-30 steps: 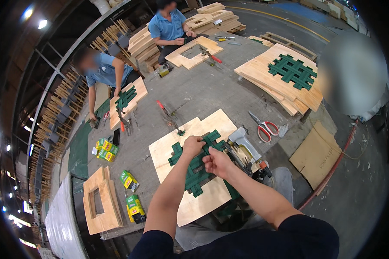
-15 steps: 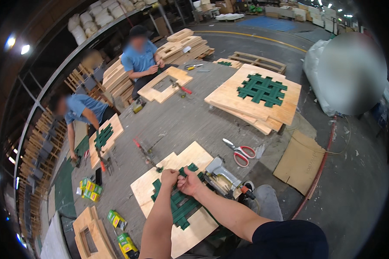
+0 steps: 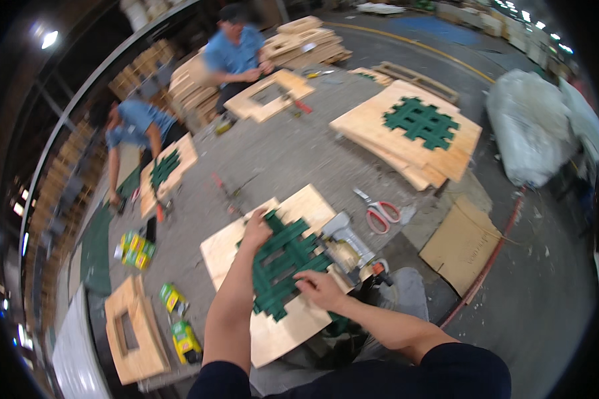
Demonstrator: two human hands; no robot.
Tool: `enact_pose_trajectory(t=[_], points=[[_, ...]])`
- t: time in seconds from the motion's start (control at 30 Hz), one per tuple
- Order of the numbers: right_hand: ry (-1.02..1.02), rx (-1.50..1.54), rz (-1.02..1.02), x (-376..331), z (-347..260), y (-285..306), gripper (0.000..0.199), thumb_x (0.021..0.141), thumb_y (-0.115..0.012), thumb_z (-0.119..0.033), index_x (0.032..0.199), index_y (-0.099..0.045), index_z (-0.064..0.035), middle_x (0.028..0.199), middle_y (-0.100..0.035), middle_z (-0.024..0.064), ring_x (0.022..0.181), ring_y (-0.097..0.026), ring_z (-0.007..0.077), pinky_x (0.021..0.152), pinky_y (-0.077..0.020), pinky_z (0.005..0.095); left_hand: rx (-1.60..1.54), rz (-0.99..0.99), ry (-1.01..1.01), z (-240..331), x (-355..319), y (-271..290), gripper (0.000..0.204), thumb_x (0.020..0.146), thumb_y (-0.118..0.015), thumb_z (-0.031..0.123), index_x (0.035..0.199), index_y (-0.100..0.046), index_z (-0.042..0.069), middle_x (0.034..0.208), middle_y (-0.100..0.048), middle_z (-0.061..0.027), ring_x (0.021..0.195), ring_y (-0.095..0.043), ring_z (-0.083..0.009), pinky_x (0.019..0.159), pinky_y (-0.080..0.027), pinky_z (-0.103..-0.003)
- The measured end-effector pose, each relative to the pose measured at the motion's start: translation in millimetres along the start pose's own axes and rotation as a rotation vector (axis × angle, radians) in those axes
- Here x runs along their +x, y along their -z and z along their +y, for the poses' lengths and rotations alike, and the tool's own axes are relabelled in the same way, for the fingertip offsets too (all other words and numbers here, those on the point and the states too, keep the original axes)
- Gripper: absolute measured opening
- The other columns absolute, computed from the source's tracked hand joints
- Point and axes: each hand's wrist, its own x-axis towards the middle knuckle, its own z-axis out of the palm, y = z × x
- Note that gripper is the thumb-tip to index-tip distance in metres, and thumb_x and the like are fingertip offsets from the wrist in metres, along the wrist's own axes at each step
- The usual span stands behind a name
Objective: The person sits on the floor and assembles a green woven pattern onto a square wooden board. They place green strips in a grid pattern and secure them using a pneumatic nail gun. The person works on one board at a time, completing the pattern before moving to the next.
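Observation:
A panel of woven green webbing straps (image 3: 283, 256) lies over a pale plywood board (image 3: 273, 346) in front of me. My left hand (image 3: 256, 229) is at the panel's far left corner, its fingers closed around a strap end there. Over the near right part of the webbing, my right hand (image 3: 318, 289) has its fingers stretched out and slightly bent, touching or just above the straps. A grey staple gun (image 3: 353, 241) lies by the board's right edge, close to my right hand.
Red-handled scissors (image 3: 381, 216) lie beyond the staple gun. Stacked boards (image 3: 359, 136) stand at the far right. Yellow-green boxes (image 3: 186, 342) and a board with a cut-out (image 3: 150, 346) sit at left. Two co-workers in blue work across the table. Cardboard (image 3: 459, 243) lies at right.
My hands, together at the far edge of the webbing before, are now apart. The right hand has moved nearer to me across the straps; the left stays at the far corner.

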Motion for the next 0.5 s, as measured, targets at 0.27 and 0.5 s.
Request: enact_pose_trajectory(t=[0.27, 0.5], points=[[0.048, -0.092, -0.077, -30.2, -13.7, 1.5, 0.027, 0.097, -0.069, -0.02, 0.116, -0.07, -0.0005, 0.081, -0.069, 0.0098, 0.066, -0.064, 0.0151, 0.062, -0.0509, 0.0292, 0.426, 0.251, 0.077, 0.2, 5.0, -0.1, 0.026, 0.087, -0.078, 0.015, 0.108, -0.074, 0.001, 0.08, -0.069, -0.0069, 0.062, -0.064, -0.0153, 0.056, -0.05, -0.034], [0.065, -0.093, -0.088, -59.7, -18.9, 7.1, 0.025, 0.098, -0.068, -0.018, 0.116, -0.07, -0.0019, 0.081, -0.069, 0.0107, 0.067, -0.064, 0.0163, 0.064, -0.0514, 0.0301, 0.156, 0.284, 0.106, 2.2, -3.4, -1.1, 0.025, 0.081, -0.082, 0.01, 0.103, -0.076, -0.002, 0.076, -0.069, -0.0056, 0.066, -0.065, -0.0151, 0.059, -0.052, -0.035]])
